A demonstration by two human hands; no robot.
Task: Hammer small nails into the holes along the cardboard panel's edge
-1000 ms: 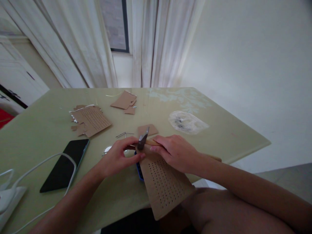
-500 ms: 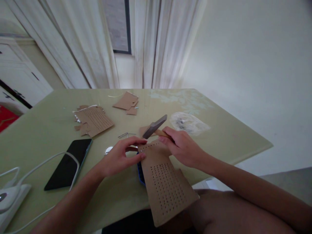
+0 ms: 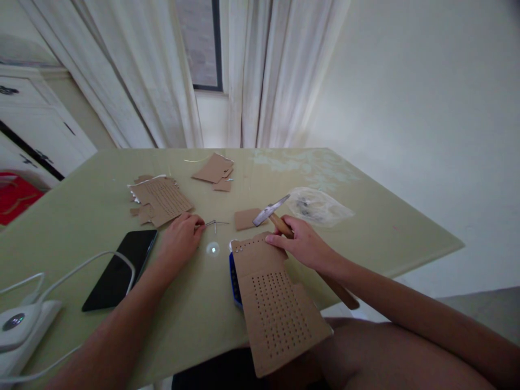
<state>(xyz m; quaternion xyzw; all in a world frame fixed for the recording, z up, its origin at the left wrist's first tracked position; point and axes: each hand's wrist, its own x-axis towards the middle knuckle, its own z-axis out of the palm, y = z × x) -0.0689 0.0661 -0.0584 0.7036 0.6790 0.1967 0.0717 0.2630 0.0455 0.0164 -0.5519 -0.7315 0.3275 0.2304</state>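
— Right hand?
— Fingers closed around the hammer handle, head raised just above the tabletop, beside a small card scrap. Fingertips also pressing the far edge of the holed card.
— And that card?
— Lying at the near tabletop edge, over a blue box, overhanging toward the lap.
— Left hand?
— Resting palm down, fingertips pinched at thin nails, well apart from the hammer; actual grip hard to tell.
— Around it?
— Phone just beside, more perforated card behind, plastic bag past the hammer.
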